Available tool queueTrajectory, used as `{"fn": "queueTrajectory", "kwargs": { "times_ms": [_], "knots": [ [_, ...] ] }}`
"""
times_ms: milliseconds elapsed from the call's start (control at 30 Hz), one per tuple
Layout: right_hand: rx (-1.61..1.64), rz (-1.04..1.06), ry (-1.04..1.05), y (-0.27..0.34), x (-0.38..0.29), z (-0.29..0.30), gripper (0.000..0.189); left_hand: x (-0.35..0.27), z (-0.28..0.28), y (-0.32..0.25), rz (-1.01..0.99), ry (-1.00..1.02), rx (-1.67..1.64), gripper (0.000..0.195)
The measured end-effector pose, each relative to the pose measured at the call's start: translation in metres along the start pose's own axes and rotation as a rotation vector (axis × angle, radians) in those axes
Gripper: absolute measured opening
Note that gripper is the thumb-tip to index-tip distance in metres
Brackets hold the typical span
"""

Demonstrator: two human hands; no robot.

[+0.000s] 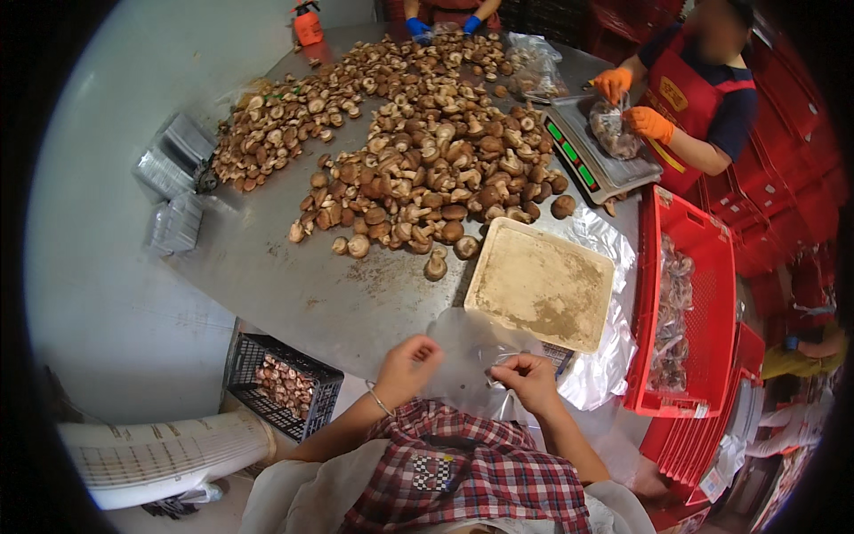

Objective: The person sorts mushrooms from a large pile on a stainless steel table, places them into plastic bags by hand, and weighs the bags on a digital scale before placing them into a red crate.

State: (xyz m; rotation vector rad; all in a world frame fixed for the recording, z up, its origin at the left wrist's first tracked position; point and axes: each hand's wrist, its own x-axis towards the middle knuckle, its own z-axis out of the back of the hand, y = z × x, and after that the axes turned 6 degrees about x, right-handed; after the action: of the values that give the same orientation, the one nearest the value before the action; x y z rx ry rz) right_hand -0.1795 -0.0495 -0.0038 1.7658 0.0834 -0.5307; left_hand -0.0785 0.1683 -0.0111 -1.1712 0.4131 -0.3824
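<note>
My right hand (530,380) pinches the edge of a clear plastic bag (460,364) between thumb and fingers at the near table edge. Left of the bag, my left hand (408,367) is blurred with its fingers curled; whether it holds anything cannot be told. Just beyond my right hand lies a shallow beige tray (540,280), its bottom dusted with brown dirt. A large heap of shiitake mushrooms (427,167) spreads over the metal table (267,267) in front of me.
A co-worker in orange gloves (648,125) holds a bagged bundle over a digital scale (600,147). Blue gloves (419,30) show across the table. At right stands a red crate (710,334) of filled bags; a black crate (240,364) with mushrooms sits low left. Plastic trays (163,167) are stacked left.
</note>
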Motion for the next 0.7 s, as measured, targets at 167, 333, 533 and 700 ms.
{"fn": "queueTrajectory", "kwargs": {
  "times_ms": [167, 333, 533, 700],
  "knots": [
    [-0.390, 0.290, 0.076, -0.008, 0.006, -0.023, 0.023, 0.002, -0.014, -0.033, 0.063, 0.475, 0.086, 0.019],
    [-0.412, 0.337, 0.211, 0.004, 0.006, -0.029, 0.024, 0.005, -0.021, -0.028, 0.039, 0.462, -0.052, 0.026],
    [-0.433, 0.234, 0.376, 0.033, 0.001, -0.020, 0.031, 0.003, -0.023, -0.039, 0.117, 0.484, -0.086, 0.021],
    [-0.239, 0.246, 0.418, 0.013, 0.010, -0.011, 0.030, 0.006, -0.020, -0.047, -0.011, 0.436, -0.032, 0.018]
  ]
}}
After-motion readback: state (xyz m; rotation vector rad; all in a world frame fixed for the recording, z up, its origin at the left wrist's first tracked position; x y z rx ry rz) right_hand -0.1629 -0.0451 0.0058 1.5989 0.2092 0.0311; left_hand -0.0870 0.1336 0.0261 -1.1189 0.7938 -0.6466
